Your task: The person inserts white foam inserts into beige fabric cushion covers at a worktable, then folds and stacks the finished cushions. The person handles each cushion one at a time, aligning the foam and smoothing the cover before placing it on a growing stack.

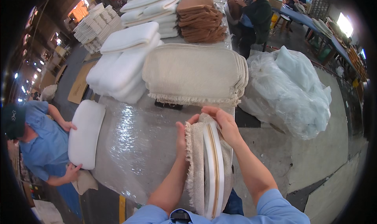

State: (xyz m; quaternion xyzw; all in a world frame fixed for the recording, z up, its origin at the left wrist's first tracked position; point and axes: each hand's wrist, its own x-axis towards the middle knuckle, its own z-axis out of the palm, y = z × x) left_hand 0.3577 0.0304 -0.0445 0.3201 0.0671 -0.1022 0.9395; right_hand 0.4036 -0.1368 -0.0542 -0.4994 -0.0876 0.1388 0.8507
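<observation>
A beige fabric cushion cover (198,165) stands on edge in front of my body, its long side running toward me. One side has a frayed fringe, and a white strip with a tan-gold zipper (214,165) runs along the top. My left hand (183,135) presses the fringed side near the far end, thumb up, with part of its fingers hidden by the fabric. Over the far right corner, my right hand (225,124) is closed on the cover. Just beyond both hands lies a neat stack of beige covers (196,73) with fringed near edges.
Plastic sheeting covers the table (129,141). White pads (121,63) and folded brown covers (200,20) are stacked at the back. A clear plastic bag (290,90) bulges at the right. At left, a co-worker (43,133) holds a white pad (87,133); another person (255,18) sits behind.
</observation>
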